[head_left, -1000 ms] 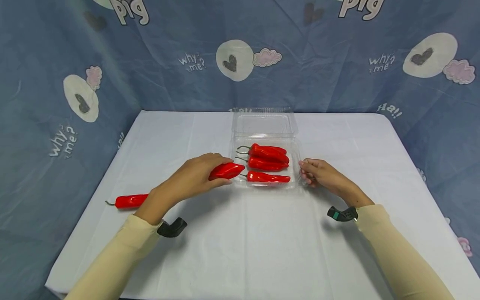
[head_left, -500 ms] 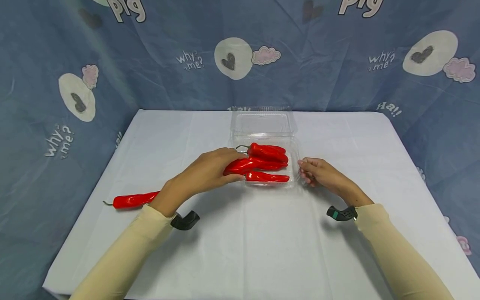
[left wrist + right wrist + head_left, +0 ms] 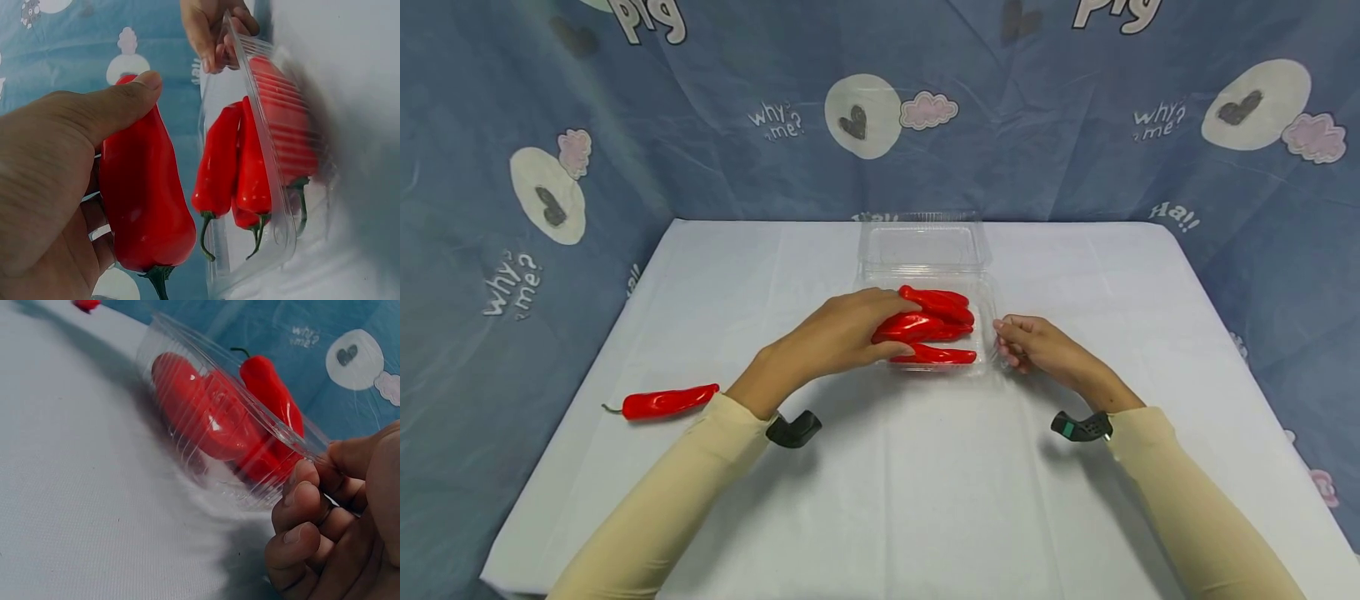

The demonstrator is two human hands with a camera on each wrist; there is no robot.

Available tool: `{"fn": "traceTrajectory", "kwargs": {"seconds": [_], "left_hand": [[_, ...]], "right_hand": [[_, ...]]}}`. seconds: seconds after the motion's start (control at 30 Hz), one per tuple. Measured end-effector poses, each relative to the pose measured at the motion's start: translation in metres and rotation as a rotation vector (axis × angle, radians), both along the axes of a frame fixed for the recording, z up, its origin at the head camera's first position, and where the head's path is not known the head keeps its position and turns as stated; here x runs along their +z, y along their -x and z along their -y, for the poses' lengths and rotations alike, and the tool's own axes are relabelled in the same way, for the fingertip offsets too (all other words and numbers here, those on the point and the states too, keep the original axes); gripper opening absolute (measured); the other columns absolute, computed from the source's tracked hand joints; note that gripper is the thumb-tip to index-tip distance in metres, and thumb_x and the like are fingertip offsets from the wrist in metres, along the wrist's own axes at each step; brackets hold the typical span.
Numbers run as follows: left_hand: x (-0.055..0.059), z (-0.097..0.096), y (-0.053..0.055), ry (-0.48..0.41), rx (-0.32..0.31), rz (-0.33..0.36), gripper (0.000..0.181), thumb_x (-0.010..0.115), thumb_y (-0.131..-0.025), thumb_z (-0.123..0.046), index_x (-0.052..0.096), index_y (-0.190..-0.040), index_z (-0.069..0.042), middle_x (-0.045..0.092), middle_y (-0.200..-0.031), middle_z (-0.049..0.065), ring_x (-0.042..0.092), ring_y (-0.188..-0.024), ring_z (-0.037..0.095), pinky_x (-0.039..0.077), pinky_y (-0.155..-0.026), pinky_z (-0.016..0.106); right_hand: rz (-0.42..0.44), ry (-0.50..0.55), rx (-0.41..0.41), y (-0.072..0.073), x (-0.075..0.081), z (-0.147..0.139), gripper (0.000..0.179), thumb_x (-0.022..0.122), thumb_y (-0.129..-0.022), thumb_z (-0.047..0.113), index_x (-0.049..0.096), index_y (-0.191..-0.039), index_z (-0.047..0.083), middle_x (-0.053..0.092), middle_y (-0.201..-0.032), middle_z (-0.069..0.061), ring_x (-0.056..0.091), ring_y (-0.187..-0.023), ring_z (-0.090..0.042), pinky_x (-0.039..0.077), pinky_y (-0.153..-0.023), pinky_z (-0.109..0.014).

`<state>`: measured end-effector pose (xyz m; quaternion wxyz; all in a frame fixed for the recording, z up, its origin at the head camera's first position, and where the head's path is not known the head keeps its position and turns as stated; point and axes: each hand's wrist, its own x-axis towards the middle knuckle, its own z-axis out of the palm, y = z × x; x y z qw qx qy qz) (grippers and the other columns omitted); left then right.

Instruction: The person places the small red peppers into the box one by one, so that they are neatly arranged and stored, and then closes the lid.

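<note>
My left hand (image 3: 842, 333) holds a glossy red pepper (image 3: 147, 194) above the left part of a clear plastic clamshell container (image 3: 987, 292). In the left wrist view the thumb lies along this pepper, and its green stem points down. Several other red peppers (image 3: 942, 356) lie in the container, partly covered by my left hand in the head view. At the container's right edge my right hand (image 3: 1037, 343) pinches the rim between thumb and fingers, seen closely in the right wrist view. The container's lid (image 3: 923, 245) is folded back behind it.
One more red pepper (image 3: 666, 403) lies on the white-covered table (image 3: 970, 492), left of the left forearm. A blue printed cloth (image 3: 1037, 167) hangs behind the table and along both sides.
My left hand has moved right with its pepper, from the container's left edge to over the peppers inside. The right hand has stayed at the rim.
</note>
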<state>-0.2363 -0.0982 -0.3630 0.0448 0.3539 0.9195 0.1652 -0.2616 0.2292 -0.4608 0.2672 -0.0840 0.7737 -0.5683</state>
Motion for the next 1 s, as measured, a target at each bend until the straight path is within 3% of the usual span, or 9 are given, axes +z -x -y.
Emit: {"fn": "traceTrajectory", "kwargs": {"seconds": [0.47, 0.73, 1.0], "left_hand": [[-0.001, -0.024, 0.009, 0.029, -0.046, 0.008, 0.055, 0.076, -0.089, -0.041, 0.061, -0.137, -0.018, 0.063, -0.128, -0.002, 0.056, -0.117, 0.014, 0.053, -0.095, 0.037], [-0.003, -0.037, 0.017, 0.07, -0.074, -0.009, 0.052, 0.073, -0.092, -0.043, 0.061, -0.137, -0.019, 0.062, -0.129, -0.004, 0.056, -0.116, 0.012, 0.052, -0.095, 0.032], [-0.012, -0.054, 0.028, 0.139, -0.054, 0.014, 0.056, 0.071, -0.091, -0.047, 0.057, -0.141, -0.024, 0.061, -0.135, -0.005, 0.056, -0.118, 0.011, 0.053, -0.094, 0.033]], "right_hand": [[-0.002, 0.005, -0.008, -0.001, 0.001, 0.0, 0.037, 0.047, -0.108, 0.033, 0.05, -0.092, 0.0, 0.052, -0.075, -0.005, 0.05, -0.065, -0.015, 0.042, -0.057, -0.027], [0.0, 0.009, -0.012, -0.002, 0.001, -0.001, 0.037, 0.048, -0.108, 0.033, 0.05, -0.092, 0.0, 0.052, -0.074, -0.006, 0.049, -0.065, -0.015, 0.041, -0.057, -0.027], [0.001, 0.008, -0.007, -0.001, 0.001, -0.001, 0.036, 0.047, -0.108, 0.032, 0.05, -0.092, 0.0, 0.052, -0.075, -0.006, 0.05, -0.064, -0.015, 0.041, -0.057, -0.027]]}}
